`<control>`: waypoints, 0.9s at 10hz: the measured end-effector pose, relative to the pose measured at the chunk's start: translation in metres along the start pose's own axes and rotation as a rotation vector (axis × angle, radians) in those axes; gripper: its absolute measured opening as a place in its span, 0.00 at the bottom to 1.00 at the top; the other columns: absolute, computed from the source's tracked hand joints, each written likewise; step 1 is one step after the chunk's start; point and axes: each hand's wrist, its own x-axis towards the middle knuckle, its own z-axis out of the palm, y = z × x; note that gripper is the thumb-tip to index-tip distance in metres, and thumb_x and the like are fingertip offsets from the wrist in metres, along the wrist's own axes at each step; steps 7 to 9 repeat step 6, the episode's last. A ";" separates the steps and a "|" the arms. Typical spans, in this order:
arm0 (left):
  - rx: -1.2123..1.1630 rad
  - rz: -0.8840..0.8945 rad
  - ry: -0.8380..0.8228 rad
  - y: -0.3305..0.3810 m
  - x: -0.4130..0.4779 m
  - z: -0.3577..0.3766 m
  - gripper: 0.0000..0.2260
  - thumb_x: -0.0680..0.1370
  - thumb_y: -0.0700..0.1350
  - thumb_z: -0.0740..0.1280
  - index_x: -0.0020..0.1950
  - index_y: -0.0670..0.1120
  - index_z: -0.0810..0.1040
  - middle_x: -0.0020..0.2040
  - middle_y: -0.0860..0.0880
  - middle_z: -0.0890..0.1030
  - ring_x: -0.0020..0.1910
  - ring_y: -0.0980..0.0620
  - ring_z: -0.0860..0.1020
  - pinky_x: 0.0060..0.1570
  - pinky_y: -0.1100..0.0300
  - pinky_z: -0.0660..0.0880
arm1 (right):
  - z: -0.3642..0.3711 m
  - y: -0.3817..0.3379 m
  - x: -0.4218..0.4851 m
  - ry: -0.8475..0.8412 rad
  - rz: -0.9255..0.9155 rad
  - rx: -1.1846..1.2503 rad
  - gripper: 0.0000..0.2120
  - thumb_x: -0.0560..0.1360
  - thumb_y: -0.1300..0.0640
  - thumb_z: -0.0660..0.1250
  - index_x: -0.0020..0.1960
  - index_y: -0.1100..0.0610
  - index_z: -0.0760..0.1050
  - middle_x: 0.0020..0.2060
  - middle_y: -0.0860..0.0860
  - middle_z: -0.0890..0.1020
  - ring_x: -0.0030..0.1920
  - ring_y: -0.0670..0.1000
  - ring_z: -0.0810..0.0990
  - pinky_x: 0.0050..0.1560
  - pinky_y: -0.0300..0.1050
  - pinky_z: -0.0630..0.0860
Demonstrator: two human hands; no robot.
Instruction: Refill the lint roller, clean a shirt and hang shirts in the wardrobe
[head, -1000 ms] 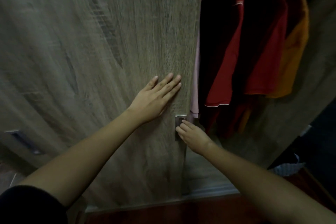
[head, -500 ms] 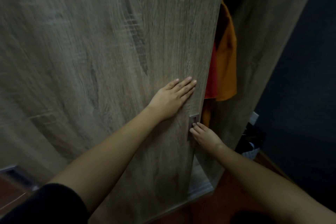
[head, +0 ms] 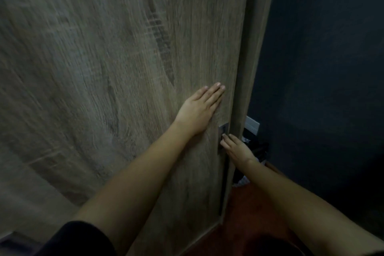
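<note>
The wardrobe's sliding door [head: 124,68], in grey-brown wood grain, fills most of the view and sits flush against the wardrobe's right side panel [head: 252,58]. My left hand [head: 199,110] lies flat on the door near its right edge, fingers straight and together. My right hand [head: 236,147] is lower down, its fingertips touching the small metal recessed handle [head: 223,131] at the door's edge. No shirts and no lint roller are visible; the inside of the wardrobe is hidden behind the door.
A dark blue wall [head: 322,68] stands right of the wardrobe, with a white socket plate [head: 252,127] low on it. Dark clutter [head: 255,147] lies in the corner. The floor [head: 249,214] below is reddish-brown wood.
The door has slid right until it met the side panel. The red and orange shirts seen hanging inside earlier are now covered. Both hands travelled right with the door.
</note>
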 end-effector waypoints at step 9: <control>-0.308 -0.157 -0.101 0.027 0.047 -0.021 0.29 0.79 0.45 0.57 0.77 0.42 0.47 0.78 0.44 0.47 0.77 0.47 0.44 0.73 0.52 0.40 | 0.044 0.036 0.003 0.070 -0.078 0.092 0.29 0.79 0.52 0.52 0.75 0.61 0.46 0.76 0.57 0.50 0.76 0.57 0.45 0.75 0.52 0.45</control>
